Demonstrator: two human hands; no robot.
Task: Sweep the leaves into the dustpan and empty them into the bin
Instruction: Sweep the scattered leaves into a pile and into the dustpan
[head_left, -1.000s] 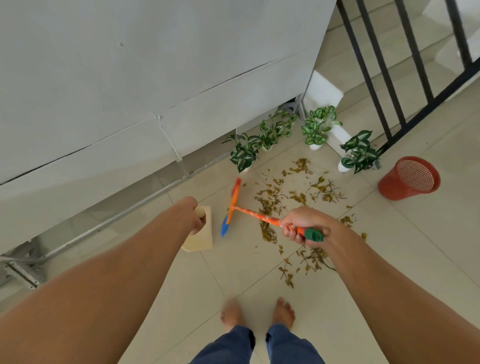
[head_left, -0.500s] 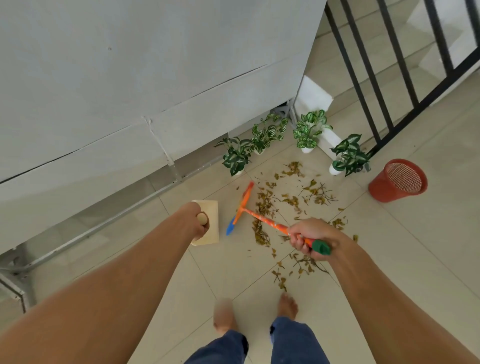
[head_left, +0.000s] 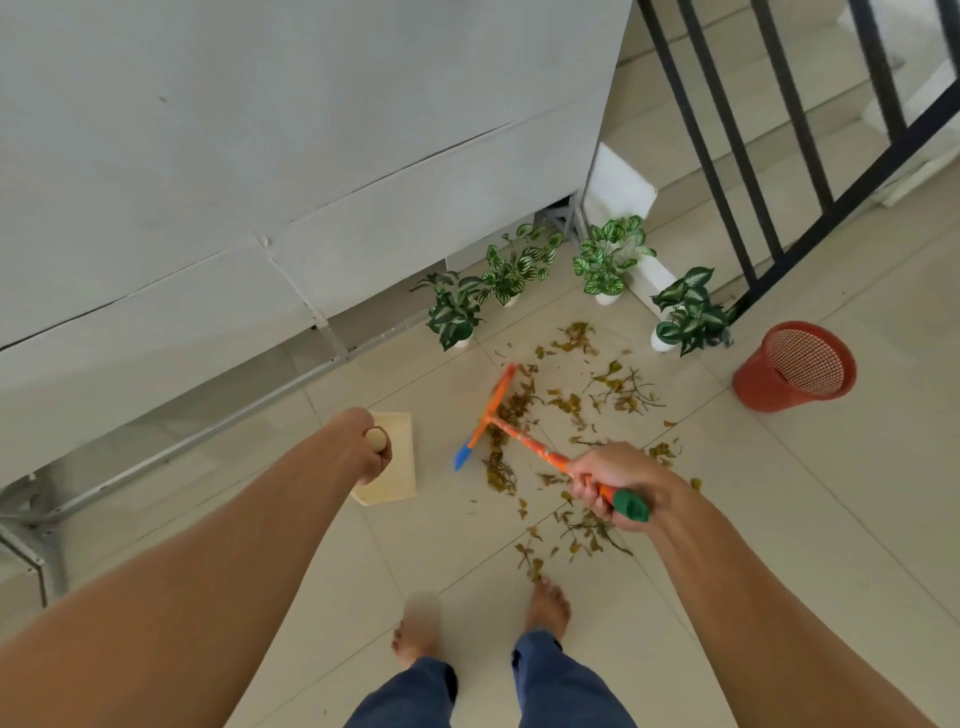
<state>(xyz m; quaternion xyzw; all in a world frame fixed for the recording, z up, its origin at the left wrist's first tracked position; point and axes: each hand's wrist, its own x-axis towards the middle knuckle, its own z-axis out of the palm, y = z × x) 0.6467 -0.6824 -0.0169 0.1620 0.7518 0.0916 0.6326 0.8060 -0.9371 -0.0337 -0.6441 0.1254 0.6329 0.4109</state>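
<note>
Dry brown leaves lie scattered over the tiled floor ahead of my feet. My right hand grips the orange handle of a small broom with a green end cap. Its orange head with a blue tip rests at the left side of the leaves. My left hand holds the round wooden handle of a cream dustpan that stands on the floor left of the broom head, apart from the leaves. A red mesh bin stands at the right.
Several potted green plants line the base of the white wall. A black railing and stairs are at the upper right. A metal frame sits at the left. My bare feet stand just behind the leaves.
The broom head has swung to the right, into the left side of the leaves. The dustpan has stayed beside it. My feet have stepped forward a little.
</note>
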